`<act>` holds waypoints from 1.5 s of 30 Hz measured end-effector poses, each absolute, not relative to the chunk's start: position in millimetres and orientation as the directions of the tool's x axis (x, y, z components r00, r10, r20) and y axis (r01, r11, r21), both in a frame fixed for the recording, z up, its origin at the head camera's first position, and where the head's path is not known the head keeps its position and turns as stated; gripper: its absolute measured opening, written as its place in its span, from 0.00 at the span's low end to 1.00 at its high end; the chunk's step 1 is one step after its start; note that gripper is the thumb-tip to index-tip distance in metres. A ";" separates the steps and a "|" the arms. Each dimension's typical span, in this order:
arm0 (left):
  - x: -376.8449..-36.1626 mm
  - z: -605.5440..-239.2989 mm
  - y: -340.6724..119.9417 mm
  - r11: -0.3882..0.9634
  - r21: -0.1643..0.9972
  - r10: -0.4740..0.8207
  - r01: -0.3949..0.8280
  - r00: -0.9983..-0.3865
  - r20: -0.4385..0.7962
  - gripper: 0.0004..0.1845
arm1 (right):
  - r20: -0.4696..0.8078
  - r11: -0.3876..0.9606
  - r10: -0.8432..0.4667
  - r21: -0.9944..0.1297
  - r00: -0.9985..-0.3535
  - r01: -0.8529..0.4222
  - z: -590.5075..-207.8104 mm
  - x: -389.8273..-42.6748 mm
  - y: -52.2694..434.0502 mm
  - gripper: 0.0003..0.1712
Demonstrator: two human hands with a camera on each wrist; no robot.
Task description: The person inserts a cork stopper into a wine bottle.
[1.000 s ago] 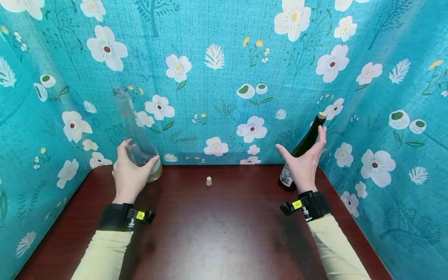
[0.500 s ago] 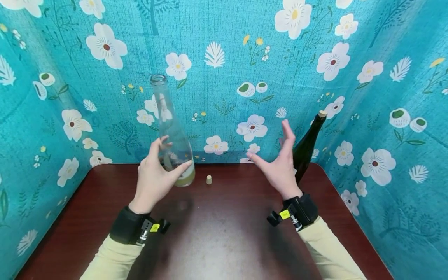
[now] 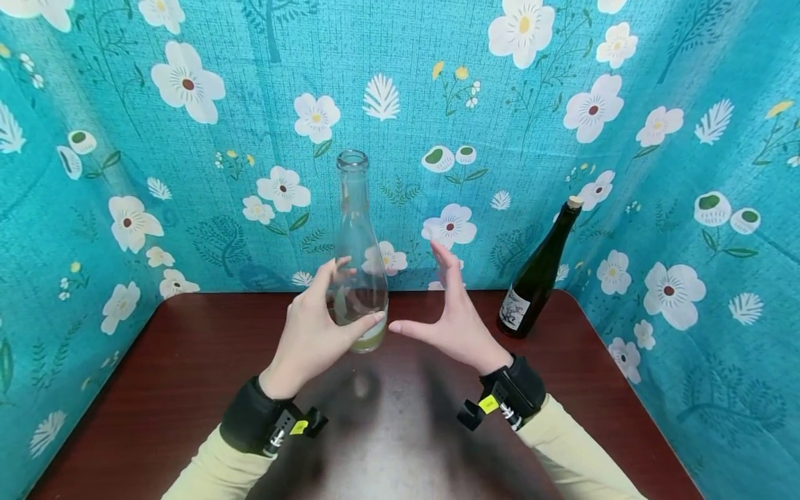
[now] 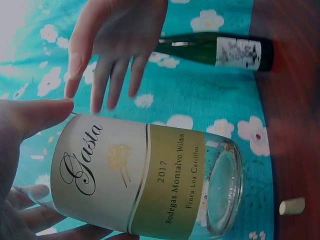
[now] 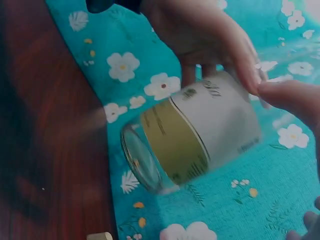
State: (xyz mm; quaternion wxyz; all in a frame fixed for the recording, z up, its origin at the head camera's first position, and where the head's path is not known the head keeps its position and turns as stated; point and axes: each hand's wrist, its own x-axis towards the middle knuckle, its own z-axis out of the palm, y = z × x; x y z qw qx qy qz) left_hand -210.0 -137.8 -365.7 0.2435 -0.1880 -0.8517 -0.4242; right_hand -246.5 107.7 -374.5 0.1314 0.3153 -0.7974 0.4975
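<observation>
My left hand [image 3: 312,337] grips the clear empty glass bottle [image 3: 356,257] above the counter's [image 3: 156,389] middle; my right hand [image 3: 453,319], fingers spread, holds nothing and must next close on it.

Held upright in the left hand [image 3: 315,333] above the table [image 3: 156,389], the clear bottle [image 3: 357,236]; just right of that grip, spread and near the glass, the right hand [image 3: 453,323]; farther right and behind, standing on the table, the corked bottle [image 3: 537,274]; behind the grip, a loose cork [image 4: 292,206]

Clear glass bottle [image 3: 358,243], paper label [image 4: 130,175]; glossy wooden table [image 3: 400,430].
</observation>
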 end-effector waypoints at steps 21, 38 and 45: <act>-204.4 -409.7 -107.8 0.500 0.725 0.225 0.475 -0.879 0.420 0.45 | 0.318 0.266 -0.569 -0.801 -0.758 -0.536 -416.1 -232.5 95.5 0.58; -201.4 -447.9 -100.6 0.449 0.776 0.253 0.444 -0.896 0.366 0.46 | 0.259 0.259 -0.541 -0.854 -0.800 -0.451 -453.6 -223.6 102.2 0.55; -199.2 -457.9 -98.1 0.461 0.781 0.257 0.422 -0.906 0.338 0.47 | 0.247 0.227 -0.524 -0.882 -0.815 -0.413 -466.4 -219.9 103.8 0.56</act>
